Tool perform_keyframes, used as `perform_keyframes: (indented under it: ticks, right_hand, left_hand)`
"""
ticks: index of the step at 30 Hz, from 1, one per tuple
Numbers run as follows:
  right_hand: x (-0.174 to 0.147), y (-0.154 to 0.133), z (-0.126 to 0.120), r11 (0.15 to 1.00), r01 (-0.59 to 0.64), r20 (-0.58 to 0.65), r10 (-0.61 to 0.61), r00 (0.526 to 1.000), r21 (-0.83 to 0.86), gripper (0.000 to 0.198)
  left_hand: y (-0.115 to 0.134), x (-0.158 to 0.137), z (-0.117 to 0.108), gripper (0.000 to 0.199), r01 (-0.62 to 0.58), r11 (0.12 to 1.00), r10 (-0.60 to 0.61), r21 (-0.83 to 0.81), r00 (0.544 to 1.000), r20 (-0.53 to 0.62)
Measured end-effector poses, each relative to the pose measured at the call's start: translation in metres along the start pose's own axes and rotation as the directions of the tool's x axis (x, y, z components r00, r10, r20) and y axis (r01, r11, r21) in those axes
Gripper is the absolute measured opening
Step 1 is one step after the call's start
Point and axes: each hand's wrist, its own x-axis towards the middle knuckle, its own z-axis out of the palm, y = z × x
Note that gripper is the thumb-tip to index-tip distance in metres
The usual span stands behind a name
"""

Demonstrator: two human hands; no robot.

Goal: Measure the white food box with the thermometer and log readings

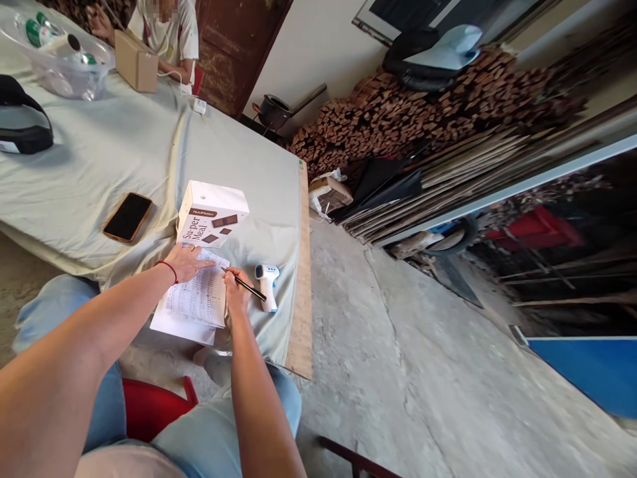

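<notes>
My right hand [237,290] is closed around a black pen [251,289], its tip at the upper right of a handwritten sheet of paper [196,299]. Flat on the upper part of that sheet rests my left hand [185,263], fingers stretched out, with a ring and a red wrist cord. Another white sheet [182,330] shows beneath the written one and sticks out past the table edge. Just beyond my left hand stands a white "Super Meal" box [219,199]. A white and blue infrared thermometer [267,285] lies right of my right hand.
A phone [128,217] lies left of the box on the cloth-covered table [249,159]. Farther off are a black headset [24,126], a clear tub [64,73] of bottles and a cardboard box [137,61] beside a seated person [184,40]. Stacked firewood [358,119] lines the wall.
</notes>
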Motion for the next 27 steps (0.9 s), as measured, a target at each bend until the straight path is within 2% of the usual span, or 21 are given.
perform_keyframes:
  ticks: [13,27]
  right_hand:
    - [0.0021,-0.0077,0.0027,0.990,0.027,0.098,-0.014,0.995,-0.135,0.017]
    - [0.0040,0.0013,0.0047,0.982,0.076,0.084,-0.062,0.995,-0.175,0.025]
  left_hand:
    - [-0.0004,0.0010,0.0067,0.052,0.001,1.000,-0.001,-0.005,0.998,-0.058]
    - [-0.0021,0.0019,0.0098,0.051,-0.003,0.999,0.000,-0.050,0.998,-0.068]
